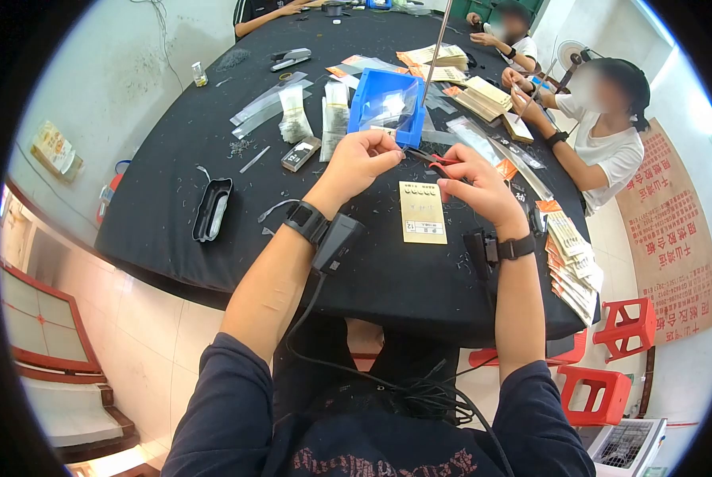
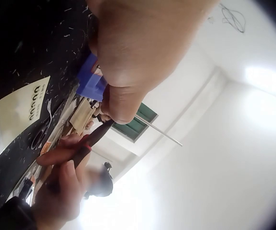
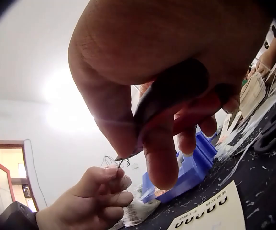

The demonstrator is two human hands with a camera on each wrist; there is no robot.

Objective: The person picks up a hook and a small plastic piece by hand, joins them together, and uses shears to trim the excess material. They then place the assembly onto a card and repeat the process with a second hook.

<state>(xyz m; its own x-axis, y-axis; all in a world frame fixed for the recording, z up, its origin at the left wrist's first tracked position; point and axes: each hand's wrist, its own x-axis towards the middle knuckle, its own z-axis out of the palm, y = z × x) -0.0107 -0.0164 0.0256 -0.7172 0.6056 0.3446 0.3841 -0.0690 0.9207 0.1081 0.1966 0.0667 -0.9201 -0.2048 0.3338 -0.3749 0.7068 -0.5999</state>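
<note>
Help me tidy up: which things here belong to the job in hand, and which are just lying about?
Likely in use:
red-handled tool in right hand
dark strand in left hand
pale yellow card

Apparently lying about:
stapler
open black case

A navy short-sleeved shirt with a reddish chest print fills the lower middle of the frame, above dark trousers. The left hand and right hand are bare. Black straps circle both wrists, the left strap bearing a boxy black camera; a black cable trails from it toward the lower centre.
</note>
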